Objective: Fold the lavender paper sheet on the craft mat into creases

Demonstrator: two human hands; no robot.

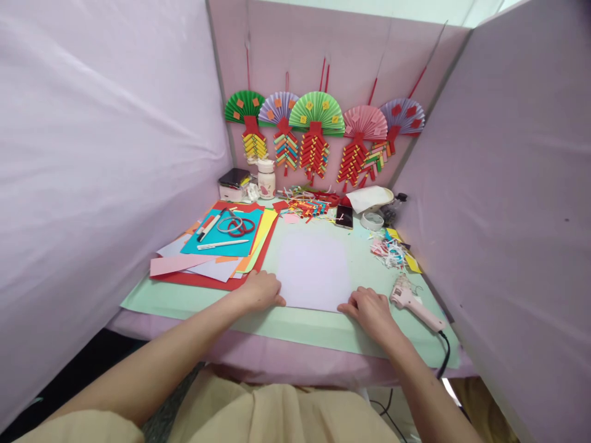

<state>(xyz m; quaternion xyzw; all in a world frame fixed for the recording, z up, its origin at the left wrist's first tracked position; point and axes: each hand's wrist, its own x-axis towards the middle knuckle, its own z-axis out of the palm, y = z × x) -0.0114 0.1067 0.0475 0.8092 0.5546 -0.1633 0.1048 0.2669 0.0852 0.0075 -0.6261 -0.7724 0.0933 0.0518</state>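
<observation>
while a lidded bottle [266, 183] hides its contents, left hand [263, 290] and right hand [369, 309] pinch pale paper [314, 267].

No text, label, brand, number or sign can be read. The white bottle [266, 187], at the far edge of the table [305, 323] toward the far left corner, bears a pinkish printed design; any lettering there is too small to make out. On the light green fan [317, 111], hanging beyond the far edge, 4 yellow squares are too blurred to tell whether they carry characters. Any print on the white pen [222, 245], toward the left edge, or the glue gun [419, 307], near the right edge, is equally illegible.
</observation>
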